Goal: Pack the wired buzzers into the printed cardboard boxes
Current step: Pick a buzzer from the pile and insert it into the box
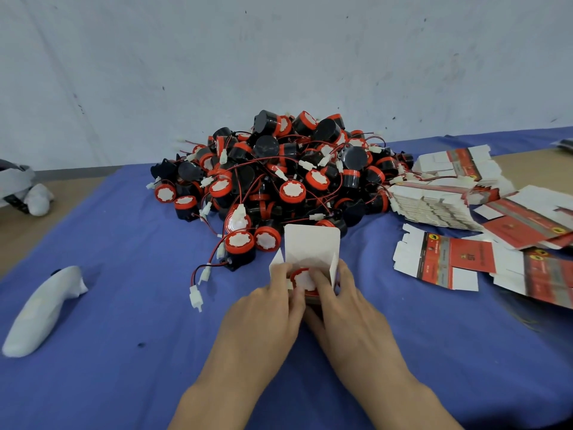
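Just in front of the buzzer pile [279, 169], on the table [124, 305], an open box [311, 246] holds a red-capped buzzer [302, 279]. The left hand [273, 302] and right hand [344, 302] both curl round the box's walls — fingertips pressing the buzzer down. The thin card probably crushes easily; grip near its corners, not the flaps.

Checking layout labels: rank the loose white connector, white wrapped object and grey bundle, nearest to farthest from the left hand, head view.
1. Loose white connector, just beside the left hand.
2. White wrapped object, far left on the blue cloth.
3. Grey bundle, left edge, beyond the cloth.
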A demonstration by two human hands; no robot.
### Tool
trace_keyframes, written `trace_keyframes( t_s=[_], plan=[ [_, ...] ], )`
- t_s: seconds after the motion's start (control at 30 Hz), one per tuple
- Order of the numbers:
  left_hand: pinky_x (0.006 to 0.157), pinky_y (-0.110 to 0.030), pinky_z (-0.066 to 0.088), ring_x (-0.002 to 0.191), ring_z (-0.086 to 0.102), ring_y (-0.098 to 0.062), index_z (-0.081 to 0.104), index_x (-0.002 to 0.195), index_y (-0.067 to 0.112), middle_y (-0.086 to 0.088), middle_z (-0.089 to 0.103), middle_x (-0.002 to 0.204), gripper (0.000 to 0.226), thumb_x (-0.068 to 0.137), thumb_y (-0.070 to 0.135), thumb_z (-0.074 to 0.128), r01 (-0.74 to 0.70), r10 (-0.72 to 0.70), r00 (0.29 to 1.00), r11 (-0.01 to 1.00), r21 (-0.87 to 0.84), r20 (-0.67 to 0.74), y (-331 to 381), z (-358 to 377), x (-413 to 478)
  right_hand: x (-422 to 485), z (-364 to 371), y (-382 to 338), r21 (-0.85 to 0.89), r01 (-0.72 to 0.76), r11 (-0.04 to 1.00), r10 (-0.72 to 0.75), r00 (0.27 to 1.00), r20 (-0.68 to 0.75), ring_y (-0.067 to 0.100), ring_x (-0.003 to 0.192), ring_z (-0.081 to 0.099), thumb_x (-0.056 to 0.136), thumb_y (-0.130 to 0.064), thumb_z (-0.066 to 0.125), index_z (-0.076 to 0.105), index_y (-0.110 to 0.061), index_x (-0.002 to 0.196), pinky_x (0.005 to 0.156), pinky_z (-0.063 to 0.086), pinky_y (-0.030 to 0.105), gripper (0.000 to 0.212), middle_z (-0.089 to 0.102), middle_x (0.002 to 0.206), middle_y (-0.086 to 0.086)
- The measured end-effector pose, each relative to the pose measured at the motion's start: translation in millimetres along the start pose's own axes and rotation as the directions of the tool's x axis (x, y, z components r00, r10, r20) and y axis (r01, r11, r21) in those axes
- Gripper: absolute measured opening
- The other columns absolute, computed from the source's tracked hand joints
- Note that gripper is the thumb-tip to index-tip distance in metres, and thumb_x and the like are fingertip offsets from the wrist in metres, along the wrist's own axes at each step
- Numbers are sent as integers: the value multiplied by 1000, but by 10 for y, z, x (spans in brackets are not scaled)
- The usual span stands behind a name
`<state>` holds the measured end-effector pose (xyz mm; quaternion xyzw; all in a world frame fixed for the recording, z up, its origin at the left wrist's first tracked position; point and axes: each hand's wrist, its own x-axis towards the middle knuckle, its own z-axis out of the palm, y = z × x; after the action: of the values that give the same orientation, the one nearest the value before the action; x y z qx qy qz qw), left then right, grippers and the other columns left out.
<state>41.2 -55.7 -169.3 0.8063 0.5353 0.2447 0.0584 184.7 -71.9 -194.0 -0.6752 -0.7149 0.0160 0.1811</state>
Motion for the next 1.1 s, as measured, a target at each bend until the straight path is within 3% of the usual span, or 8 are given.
trace_keyframes(
  t_s=[0.17, 0.27, 0.37, 0.5, 0.67, 0.87, 0.97, 1.1],
  plan=[
    [68, -31, 53, 82, 64, -6, 40, 117, 40, 16, 65, 90, 25, 100, 54, 29, 1, -2, 999, 1000, -16, -37, -113, -85, -54, -6, -47, -8, 4, -6, 1000, 6, 1000, 1, 10, 111, 56, 99, -66, 25, 18, -38, 149, 67, 44, 23, 57, 17, 148, -6],
    [54, -21, 47, 77, 62, 0, 49, 113, 40, 22, 56, 84, 25, 97, 53, 35, -47, 55, 993, 996, 73, -108, -94, -78, -86, -17, -45, 2, 51, 1, 999, -1, 1000, -6, 11, 108, 57, 99, -63, 28, 20, -38, 146, 64, 44, 22, 54, 21, 143, -6],
    [37, -19, 34, 57, 56, -1, 64, 96, 25, 16, 59, 80, 8, 92, 32, 64, -118, 140, 972, 985, 123, -189, -59, -57, -84, -24, -44, 8, 54, 11, 998, -10, 1000, -29, 11, 107, 58, 100, -62, 31, 22, -37, 147, 65, 45, 21, 55, 23, 141, -6],
    [31, -21, 41, 73, 61, -13, 68, 88, 15, 0, 58, 99, 27, 71, 11, 89, -98, 146, 971, 964, 248, -186, -83, -49, -23, -9, -54, -3, 48, 13, 999, -11, 999, -34, 11, 108, 58, 101, -60, 32, 21, -35, 149, 67, 48, 22, 55, 21, 144, -5],
    [40, -15, 28, 89, 62, -17, 72, 95, 20, 0, 56, 113, 9, 92, 27, 67, 21, 3, 969, 995, 95, -247, -136, -39, 16, -14, -61, 9, 44, 22, 999, -20, 999, -32, 10, 109, 58, 101, -61, 31, 20, -34, 150, 69, 48, 20, 57, 19, 147, -4],
    [55, -30, 52, 94, 52, -3, 68, 110, 34, 17, 55, 108, 26, 100, 44, 47, 48, -40, 978, 998, 31, -204, -189, 51, 42, -18, -42, 24, 54, 31, 998, -30, 999, -22, 13, 111, 58, 103, -57, 33, 18, -34, 152, 74, 52, 23, 57, 15, 152, -2],
    [69, -35, 55, 100, 53, -2, 65, 117, 39, 18, 56, 107, 31, 101, 49, 40, 83, -86, 989, 996, -31, -117, -217, 46, 65, -10, -36, 21, 47, 23, 999, -22, 1000, -13, 15, 111, 59, 102, -58, 32, 17, -34, 153, 75, 52, 24, 58, 14, 154, 0],
    [69, -33, 53, 95, 52, -4, 60, 117, 40, 15, 53, 99, 37, 103, 51, 28, 98, -99, 995, 993, 72, 7, -230, -3, 75, 0, -28, 12, 39, 21, 999, -21, 1000, 2, 13, 114, 58, 101, -60, 29, 15, -34, 154, 77, 51, 22, 60, 11, 155, 0]
  ],
)
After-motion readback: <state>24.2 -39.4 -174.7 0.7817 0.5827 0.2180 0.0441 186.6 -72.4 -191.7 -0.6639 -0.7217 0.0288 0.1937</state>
